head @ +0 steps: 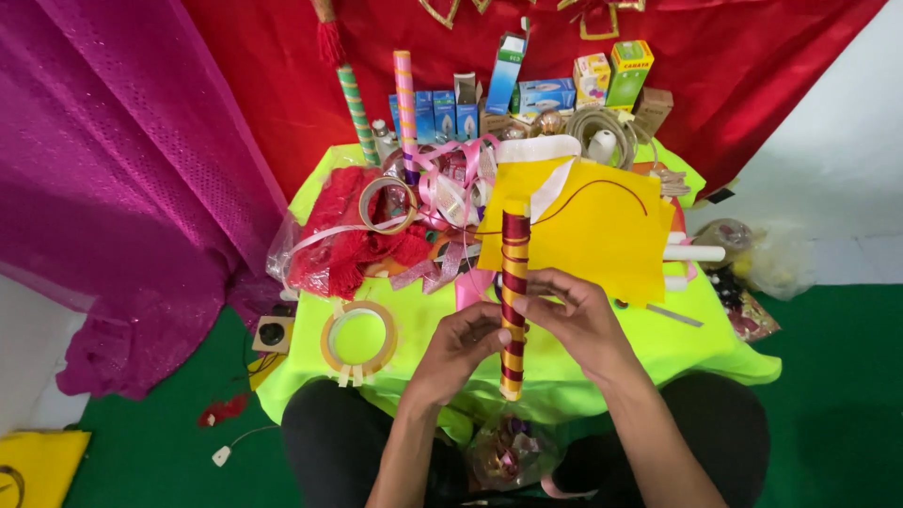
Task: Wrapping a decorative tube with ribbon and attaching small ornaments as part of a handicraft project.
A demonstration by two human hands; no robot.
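Both hands hold an upright stick (514, 282) wrapped in dark red and gold ribbon, just above a small table with a neon-yellow cloth (423, 320). My left hand (461, 348) grips its lower half from the left. My right hand (574, 315) pinches its middle from the right, fingers around the wrapping. A thin dark red thread (602, 188) runs from the stick's top across yellow paper sheets (602, 235) lying behind it.
A tape roll (358, 337) lies at the front left, another (388, 205) on red netting (343, 235). Pink ribbons (456, 188), two decorated sticks (405, 103), small boxes (546, 94) and coiled cord (602, 127) crowd the back. Magenta fabric (122, 188) hangs left.
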